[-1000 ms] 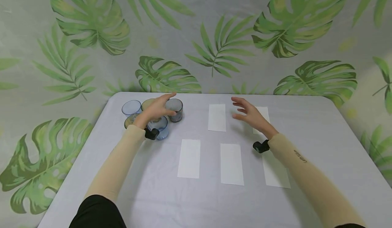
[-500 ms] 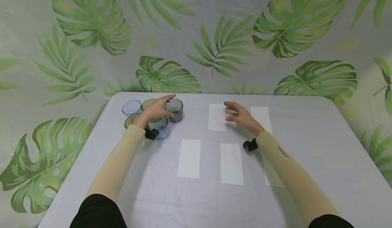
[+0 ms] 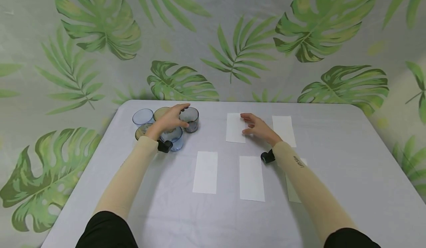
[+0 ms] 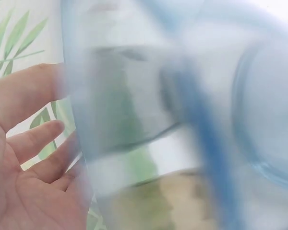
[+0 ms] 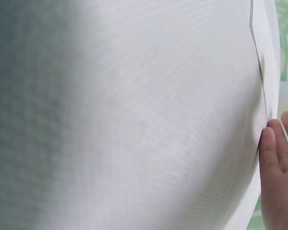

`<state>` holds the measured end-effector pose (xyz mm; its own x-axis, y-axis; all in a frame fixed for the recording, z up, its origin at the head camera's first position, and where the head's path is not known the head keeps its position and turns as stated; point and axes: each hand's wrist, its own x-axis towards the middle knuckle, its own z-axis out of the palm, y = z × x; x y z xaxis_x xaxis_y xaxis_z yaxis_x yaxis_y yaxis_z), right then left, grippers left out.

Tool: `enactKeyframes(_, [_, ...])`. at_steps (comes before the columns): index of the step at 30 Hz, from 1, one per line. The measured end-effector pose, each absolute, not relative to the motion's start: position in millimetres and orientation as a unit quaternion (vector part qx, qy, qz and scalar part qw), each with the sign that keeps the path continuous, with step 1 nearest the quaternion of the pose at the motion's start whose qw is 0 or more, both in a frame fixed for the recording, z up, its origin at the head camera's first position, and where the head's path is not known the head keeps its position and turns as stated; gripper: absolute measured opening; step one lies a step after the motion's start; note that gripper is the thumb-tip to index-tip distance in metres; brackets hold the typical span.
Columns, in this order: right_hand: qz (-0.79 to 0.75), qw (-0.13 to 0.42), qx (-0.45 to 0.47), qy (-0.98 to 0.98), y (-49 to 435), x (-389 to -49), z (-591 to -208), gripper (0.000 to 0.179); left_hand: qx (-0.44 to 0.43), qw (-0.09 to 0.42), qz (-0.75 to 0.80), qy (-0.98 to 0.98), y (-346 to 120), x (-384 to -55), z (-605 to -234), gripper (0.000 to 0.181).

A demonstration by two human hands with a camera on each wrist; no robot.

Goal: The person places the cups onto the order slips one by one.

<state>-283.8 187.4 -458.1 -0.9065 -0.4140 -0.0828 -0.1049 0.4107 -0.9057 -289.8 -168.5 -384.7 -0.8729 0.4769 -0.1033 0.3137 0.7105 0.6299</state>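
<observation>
In the head view my left hand (image 3: 168,122) reaches over a cluster of tinted glasses at the table's far left. Its thumb and forefinger are spread at the near side of a smoky grey glass (image 3: 193,120), which stands upright. A blue glass (image 3: 174,137) stands under the wrist, and its blurred wall fills much of the left wrist view, partly covering the left hand (image 4: 33,139). My right hand (image 3: 261,129) is low over the back left white paper rectangle (image 3: 234,131), fingers loosely bent with nothing between them. In the right wrist view its fingertips overlap the white surface's edge.
Another blue glass (image 3: 143,117) and two amber glasses, one at the back (image 3: 159,111) and one nearer (image 3: 140,130), complete the cluster. More white paper rectangles lie at front left (image 3: 205,172), front middle (image 3: 252,178), back right (image 3: 284,129) and under the right forearm (image 3: 293,188).
My right hand has moved left and slightly nearer, from beside the back right paper to over the back left one. The left hand has barely shifted; the glasses stand where they were.
</observation>
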Motion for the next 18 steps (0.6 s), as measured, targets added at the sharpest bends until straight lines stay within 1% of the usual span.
enactKeyframes(5, [-0.485,0.158,-0.159,0.845,186.2,-284.3,-460.0,0.072,0.222,0.126,0.312,0.915,-167.8,-288.9,-385.0,0.078])
enactKeyframes(14, [-0.438,0.143,-0.167,0.872,182.5,-282.0,-461.0,0.072,0.224,0.122,0.327,0.91,-166.4,-288.9,-385.8,0.077])
enactKeyframes(18, [-0.418,0.145,-0.163,0.882,179.4,-280.3,-459.3,0.072,0.222,0.117,0.333,0.909,-166.8,-287.1,-385.6,0.076])
